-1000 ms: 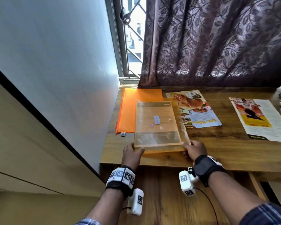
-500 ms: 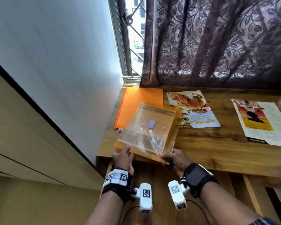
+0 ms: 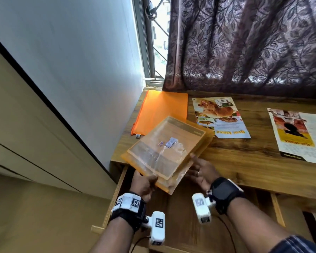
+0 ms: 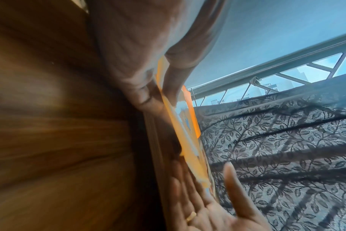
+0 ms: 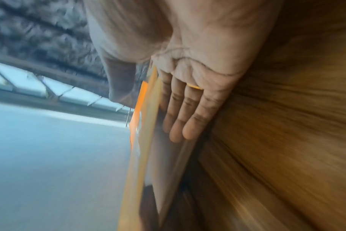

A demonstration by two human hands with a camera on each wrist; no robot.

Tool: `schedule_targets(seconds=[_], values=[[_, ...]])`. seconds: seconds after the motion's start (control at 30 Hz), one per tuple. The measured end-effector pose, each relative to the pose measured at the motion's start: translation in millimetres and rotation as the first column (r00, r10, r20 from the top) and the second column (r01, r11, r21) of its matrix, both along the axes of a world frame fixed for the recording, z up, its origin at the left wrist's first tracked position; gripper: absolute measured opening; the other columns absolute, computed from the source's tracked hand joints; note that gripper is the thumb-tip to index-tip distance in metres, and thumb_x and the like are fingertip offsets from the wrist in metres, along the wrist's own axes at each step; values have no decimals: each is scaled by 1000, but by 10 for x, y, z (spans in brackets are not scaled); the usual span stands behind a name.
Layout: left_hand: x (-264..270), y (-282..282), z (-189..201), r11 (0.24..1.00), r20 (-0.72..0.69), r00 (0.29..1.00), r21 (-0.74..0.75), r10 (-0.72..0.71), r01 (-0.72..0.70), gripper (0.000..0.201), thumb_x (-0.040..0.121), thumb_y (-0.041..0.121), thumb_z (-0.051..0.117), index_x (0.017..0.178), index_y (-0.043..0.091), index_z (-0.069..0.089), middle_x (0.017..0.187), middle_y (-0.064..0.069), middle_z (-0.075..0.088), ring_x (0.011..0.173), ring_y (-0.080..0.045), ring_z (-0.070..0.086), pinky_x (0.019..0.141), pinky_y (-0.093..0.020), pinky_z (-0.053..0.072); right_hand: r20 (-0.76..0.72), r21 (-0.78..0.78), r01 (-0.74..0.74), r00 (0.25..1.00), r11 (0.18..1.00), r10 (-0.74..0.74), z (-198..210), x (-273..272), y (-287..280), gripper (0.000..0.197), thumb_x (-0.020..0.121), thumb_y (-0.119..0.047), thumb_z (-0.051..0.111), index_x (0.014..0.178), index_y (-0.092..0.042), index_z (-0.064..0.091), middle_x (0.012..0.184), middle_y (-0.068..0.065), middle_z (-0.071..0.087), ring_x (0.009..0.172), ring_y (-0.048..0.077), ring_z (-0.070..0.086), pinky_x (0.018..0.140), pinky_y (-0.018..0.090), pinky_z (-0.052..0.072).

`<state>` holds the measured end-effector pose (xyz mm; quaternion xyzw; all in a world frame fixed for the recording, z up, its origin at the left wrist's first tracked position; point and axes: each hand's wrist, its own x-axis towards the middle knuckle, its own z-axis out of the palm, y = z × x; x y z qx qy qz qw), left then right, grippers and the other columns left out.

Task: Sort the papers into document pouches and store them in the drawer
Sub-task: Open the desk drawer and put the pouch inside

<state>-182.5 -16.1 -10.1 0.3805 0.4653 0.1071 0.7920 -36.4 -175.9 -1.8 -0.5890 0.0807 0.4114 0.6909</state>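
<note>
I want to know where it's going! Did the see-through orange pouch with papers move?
Yes. The see-through orange pouch has twisted and slid toward the person, off the wooden desk's front edge, over the open drawer.

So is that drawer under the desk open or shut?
Open. The drawer is pulled out below the desk, its wooden floor and side rails showing, while the left hand holds the pouch above it.

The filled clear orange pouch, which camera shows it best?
The head view: the filled pouch shows whole, with paper and small stickers visible through it. Both wrist views catch only its blurred orange edge between fingers, nothing of its contents.
</note>
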Motion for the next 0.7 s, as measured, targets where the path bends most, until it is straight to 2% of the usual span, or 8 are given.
schedule_targets(seconds=[0.1,0.2,0.27,0.37,0.43,0.5,0.6,0.7], values=[[-196,11,6,998,-53,997,14,-60,61,41,89,-20,52,115,12,53,107,-18,67,93,-35,67,70,-46,57,-50,41,230,972,972,-228,-67,364,-167,40,88,-36,69,119,-10,65,101,11,75,85,25,73,61,33,59],[-383,17,-16,990,-100,986,36,-130,134,47,88,-20,56,124,8,50,113,-22,67,99,-38,67,70,-47,58,3,-76,382,924,921,-383,-114,630,-323,45,76,-36,81,110,-10,69,103,13,74,89,30,74,73,43,62],[-477,39,-73,981,-148,974,68,-169,181,48,87,-20,58,127,6,50,116,-24,67,101,-38,67,76,-48,58,103,-196,416,909,888,-403,-156,711,-404,47,67,-36,86,103,-9,71,101,14,75,87,33,74,78,50,61],[-548,150,-187,953,-258,949,193,-178,232,31,87,-15,63,115,-3,58,114,-27,68,96,-35,66,92,-50,53,323,-324,413,894,851,-311,-140,685,-493,39,69,-31,85,100,-12,72,102,11,74,93,28,71,87,45,59],[-578,201,-259,914,-339,919,272,-204,303,13,88,-4,69,100,-1,64,115,-26,68,92,-31,65,94,-46,52,383,-335,400,885,853,-265,-126,561,-596,35,72,-19,84,104,-11,73,102,11,74,83,22,70,78,36,59],[-628,247,-278,888,-388,903,330,-182,321,16,88,4,72,102,-2,66,107,-19,69,89,-29,64,90,-42,53,398,-350,350,895,869,-201,-108,404,-718,34,75,-11,82,107,-7,72,94,11,72,67,18,67,65,30,56],[-786,324,-217,862,-358,912,379,-199,337,22,84,1,73,105,2,65,108,-20,71,87,-30,67,88,-46,55,370,-456,198,929,868,-17,-21,118,-964,29,77,-8,79,105,-7,71,93,11,70,78,22,64,74,33,55],[-1010,364,-119,862,-271,894,272,-357,427,28,85,-5,68,108,11,64,112,-19,72,97,-32,71,87,-51,57,225,-518,3,965,855,133,-17,-247,-1280,14,77,-3,76,89,-2,69,87,24,68,73,28,62,62,26,52]])
